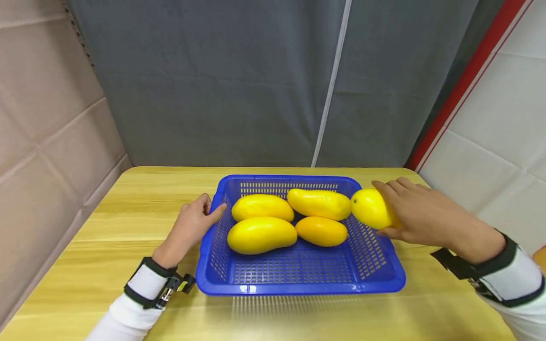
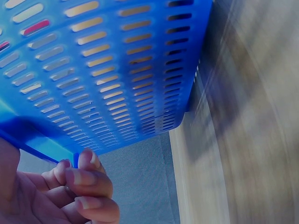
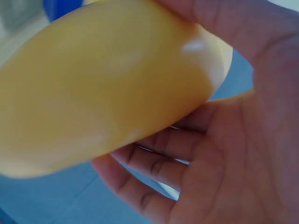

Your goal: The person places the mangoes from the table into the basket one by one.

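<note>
My left hand [image 1: 194, 227] grips the left rim of a blue plastic basket [image 1: 298, 288], thumb over the edge and fingers curled at the outer side. The left wrist view shows those fingertips right at the rim, beside the slotted wall. In my right hand [image 1: 420, 213] is a yellow mango [image 1: 370, 208], held between thumb and fingers over the basket's right rim. The right wrist view shows this mango [image 3: 107, 88] large, lying against the fingers. Several more yellow mangoes lie in the basket, among them a long one [image 1: 320, 203] and a shorter, more orange one [image 1: 322, 231].
The basket stands on a light wooden table [image 1: 141, 208]. A grey curtain [image 1: 213, 94] hangs behind the table's back edge. Pale padded walls rise on the left [image 1: 38, 142] and on the right [image 1: 503, 113]. An orange thing [image 1: 541, 258] shows at the far right edge.
</note>
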